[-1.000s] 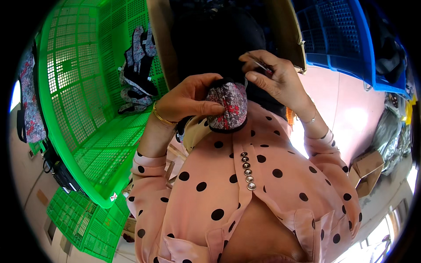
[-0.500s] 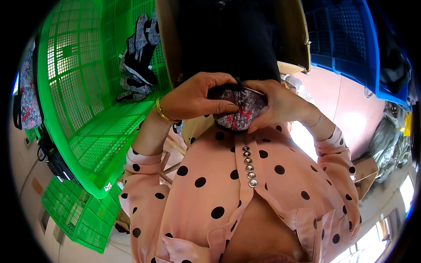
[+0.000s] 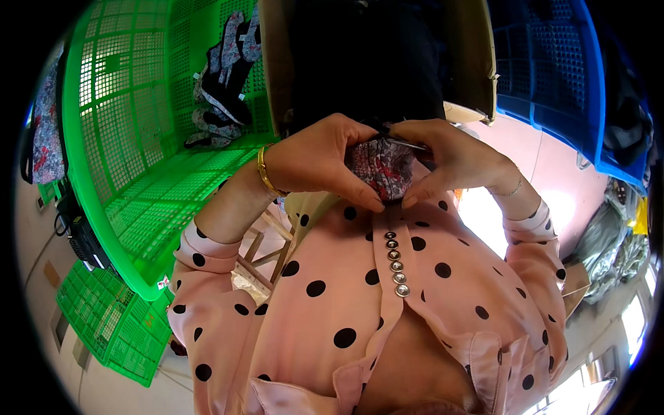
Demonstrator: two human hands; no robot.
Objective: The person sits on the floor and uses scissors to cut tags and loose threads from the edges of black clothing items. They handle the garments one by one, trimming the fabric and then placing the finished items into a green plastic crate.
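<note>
My left hand and right hand both pinch a small, soft patterned fabric piece; green lattice plastic crate alongside.

A small grey fabric piece with red floral print is showing against a pink black-dotted blouse, between a bright green plastic lattice crate and a blue plastic lattice crate.

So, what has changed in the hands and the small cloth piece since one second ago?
The right hand, raised apart with a thin metal tool, came down and closed on the patterned fabric piece. The left hand kept holding that piece. The green crate and blue crate stayed as they were.
</note>
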